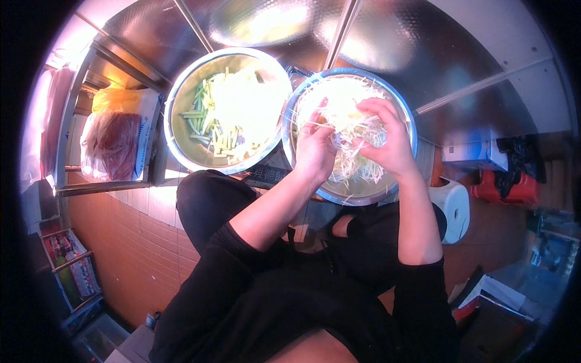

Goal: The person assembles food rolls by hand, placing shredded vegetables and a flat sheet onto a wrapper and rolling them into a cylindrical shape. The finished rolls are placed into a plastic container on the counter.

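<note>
From here, a metal bowl of pale sprouts stands at one o'clock from the seated person. Over it, the left hand sits at nine o'clock, fingers bent among sprouts, its grip hard to tell; the right hand, at three, curves wide. Green stems fill part of the second bowl, at nine.

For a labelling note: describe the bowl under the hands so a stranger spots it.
In the picture's upper middle, two round metal bowls sit side by side: left bowl and right bowl. Pick the right one, beneath left hand and right hand. It holds thin, pale, sprout-like strands; its neighbour shows cut green stalks.
</note>
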`<state>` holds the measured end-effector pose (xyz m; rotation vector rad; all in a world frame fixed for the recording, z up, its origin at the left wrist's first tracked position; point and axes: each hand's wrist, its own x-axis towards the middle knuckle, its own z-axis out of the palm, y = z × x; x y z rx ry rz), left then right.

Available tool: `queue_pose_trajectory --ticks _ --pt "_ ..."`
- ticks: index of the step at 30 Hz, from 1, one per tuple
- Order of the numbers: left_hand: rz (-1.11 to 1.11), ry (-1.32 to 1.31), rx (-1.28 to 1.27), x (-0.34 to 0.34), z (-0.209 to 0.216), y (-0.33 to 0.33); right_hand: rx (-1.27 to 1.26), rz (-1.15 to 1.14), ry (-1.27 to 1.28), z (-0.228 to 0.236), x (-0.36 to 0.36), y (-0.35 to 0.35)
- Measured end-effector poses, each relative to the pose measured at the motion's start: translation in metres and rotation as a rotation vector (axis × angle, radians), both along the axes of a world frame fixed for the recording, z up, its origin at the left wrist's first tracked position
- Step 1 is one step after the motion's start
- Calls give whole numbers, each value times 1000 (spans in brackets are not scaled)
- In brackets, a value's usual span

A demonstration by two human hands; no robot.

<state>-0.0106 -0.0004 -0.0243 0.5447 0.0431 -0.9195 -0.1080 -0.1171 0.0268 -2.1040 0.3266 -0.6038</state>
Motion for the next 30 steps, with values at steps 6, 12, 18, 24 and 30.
queue_pose_trajectory --ticks 6,12,18,24,30 --pt "19 34 39 -5 4 -2 -232 -10 95 -33 7 11" --pt "48 109 127 0 10 1 -271 -101 59 -1 1 26" --pt "55 123 77 6 -9 -3 -194 -105 -12 -17 -5 21" --pt "111 79 75 16 -10 -1 353 -207 -66 -16 -25 -13" --pt "94 24 176 12 3 -2 244 -136 437 -8 -38 -41"
